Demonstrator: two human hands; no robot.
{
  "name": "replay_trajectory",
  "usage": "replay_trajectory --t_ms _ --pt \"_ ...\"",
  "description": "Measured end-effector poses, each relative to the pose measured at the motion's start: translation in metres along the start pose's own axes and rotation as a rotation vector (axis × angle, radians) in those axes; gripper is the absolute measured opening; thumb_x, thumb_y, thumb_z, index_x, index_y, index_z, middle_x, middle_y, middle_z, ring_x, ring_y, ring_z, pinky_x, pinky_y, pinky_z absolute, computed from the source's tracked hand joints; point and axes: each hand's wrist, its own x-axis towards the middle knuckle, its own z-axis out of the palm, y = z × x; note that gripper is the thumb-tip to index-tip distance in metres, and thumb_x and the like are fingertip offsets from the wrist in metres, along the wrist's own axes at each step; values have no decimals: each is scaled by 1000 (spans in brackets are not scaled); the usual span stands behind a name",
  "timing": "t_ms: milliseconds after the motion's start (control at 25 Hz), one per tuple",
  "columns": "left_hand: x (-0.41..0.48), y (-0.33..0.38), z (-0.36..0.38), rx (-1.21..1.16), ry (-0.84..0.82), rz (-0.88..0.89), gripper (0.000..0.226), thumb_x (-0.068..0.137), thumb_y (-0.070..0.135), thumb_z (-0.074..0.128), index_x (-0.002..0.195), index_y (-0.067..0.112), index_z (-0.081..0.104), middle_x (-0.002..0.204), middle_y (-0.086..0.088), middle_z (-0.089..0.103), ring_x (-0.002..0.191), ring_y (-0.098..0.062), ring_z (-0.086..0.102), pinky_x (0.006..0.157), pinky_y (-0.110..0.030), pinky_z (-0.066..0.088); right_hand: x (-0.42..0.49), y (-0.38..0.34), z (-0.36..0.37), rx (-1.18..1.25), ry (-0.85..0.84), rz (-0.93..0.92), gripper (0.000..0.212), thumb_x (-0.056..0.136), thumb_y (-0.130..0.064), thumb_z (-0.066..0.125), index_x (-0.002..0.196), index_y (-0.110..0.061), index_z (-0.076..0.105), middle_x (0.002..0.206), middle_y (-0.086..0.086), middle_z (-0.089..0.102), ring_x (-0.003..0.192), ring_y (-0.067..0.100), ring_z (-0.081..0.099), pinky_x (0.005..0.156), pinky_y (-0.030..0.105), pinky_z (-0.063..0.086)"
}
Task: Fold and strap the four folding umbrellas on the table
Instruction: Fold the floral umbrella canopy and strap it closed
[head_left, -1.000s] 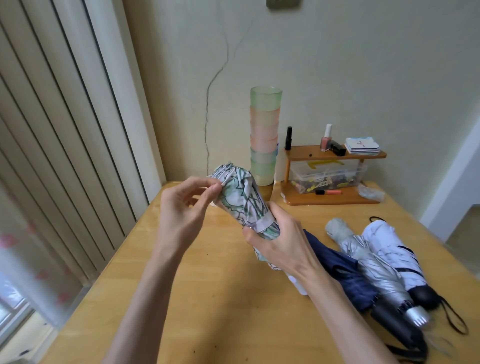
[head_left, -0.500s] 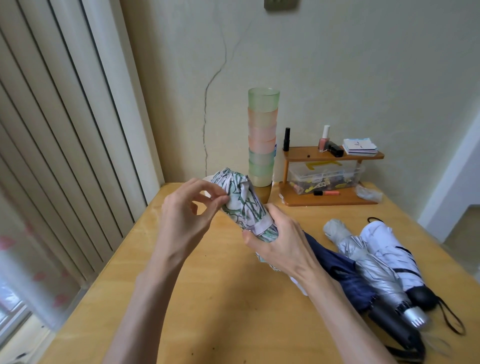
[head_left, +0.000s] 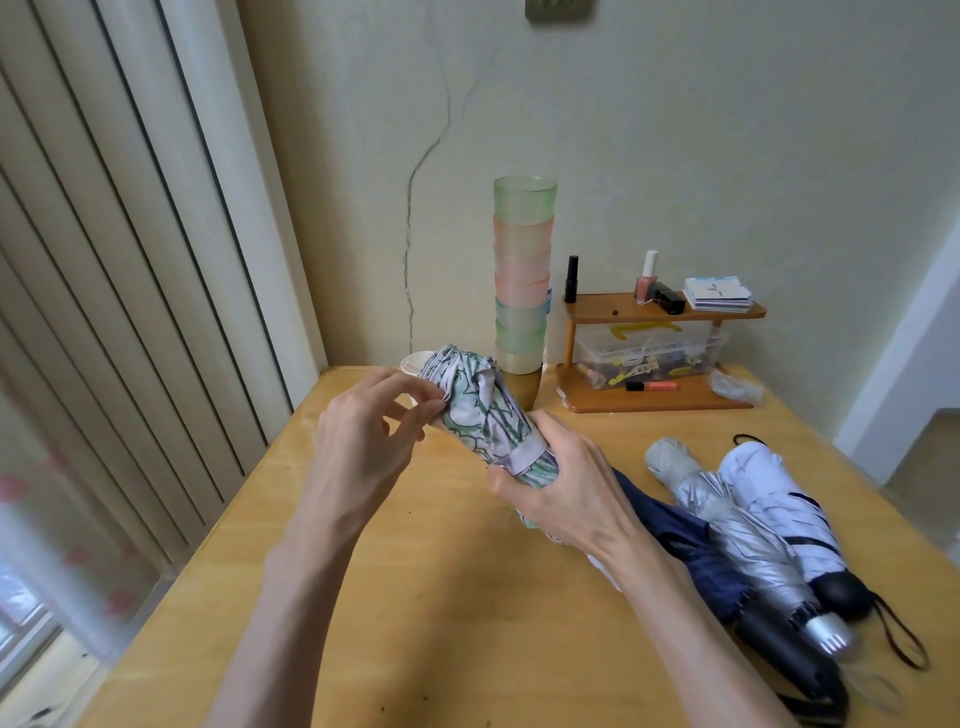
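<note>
Green-and-white patterned umbrella (head_left: 480, 415) held over the tabletop (head_left: 415, 623) centre, tip toward 11 o'clock; we see right grip (head_left: 561, 488) curled round its strapped lower part, left grip (head_left: 363, 441) pinching canopy folds near the tip. Navy umbrella (head_left: 675, 525), silver umbrella (head_left: 727, 525), white umbrella (head_left: 774, 488) lie side by side at 4 o'clock, touching
</note>
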Motion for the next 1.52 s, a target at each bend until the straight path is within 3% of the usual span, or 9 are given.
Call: replay_trajectory --t_ms 160,320,400,560,800,1080,1200,1360,1520 --pt "0 -4 -1 -74 -41 -65 20 95 5 74 82 20 70 88 14 66 69 -9 65 61 -16 38 0 1 -2 22 -47 -9 36 78 -51 74 92 -23 56 84 -4 63 73 18 61 64 46 55" --pt "1 -8 -17 -209 -123 -140 14 99 3 68 88 12 68 88 12 66 77 -9 63 76 -44 53 0 8 -12 72 -93 47 29 82 -44 79 95 -24 62 83 -4 69 72 17 65 65 43 57" --pt "2 -5 -21 -222 -115 -110 6 96 8 73 92 12 74 91 12 68 76 -11 66 74 -50 54 -1 11 -16 71 -85 64 24 84 -38 80 93 -24 62 80 -5 69 70 16 64 63 40 56" --pt "1 9 -12 -209 -125 -63 16 86 23 85 101 26 81 94 16 72 80 -14 73 60 -40 53 -1 8 -12 65 -94 39 31 81 -44 78 93 -22 61 81 -1 68 69 18 63 63 43 56" --pt "1 9 -5 -134 -120 -48 20 84 22 88 97 32 77 91 12 65 78 -12 71 58 -32 48 -1 6 -9 18 -80 0 37 77 -54 71 92 -23 58 84 -3 65 72 16 61 63 42 54" --pt "1 5 -1 -2 -26 -29 19 76 41 89 79 30 74 92 17 69 68 -7 68 57 -37 54 -1 6 -7 -22 -70 -35 31 78 -50 76 91 -29 56 88 -9 62 74 12 58 62 35 52" --pt "1 1 -3 -111 -25 -85 19 79 25 90 72 28 73 83 12 71 63 -12 67 57 -35 51 0 5 -8 -15 -71 -39 31 78 -48 78 92 -29 57 89 -8 62 75 13 58 63 34 52" --pt "1 -2 -8 -161 -101 -113 21 90 6 79 75 18 72 85 11 69 75 -11 65 64 -27 43 -1 3 -10 25 -89 -17 29 80 -42 81 91 -27 58 86 -7 63 72 14 59 62 37 53" --pt "1 3 -9 -104 -114 -29 12 94 8 76 86 18 76 92 10 66 83 -13 66 62 -25 44 -1 3 -11 63 -102 0 31 79 -45 78 93 -24 60 84 -4 66 71 17 61 66 46 56"
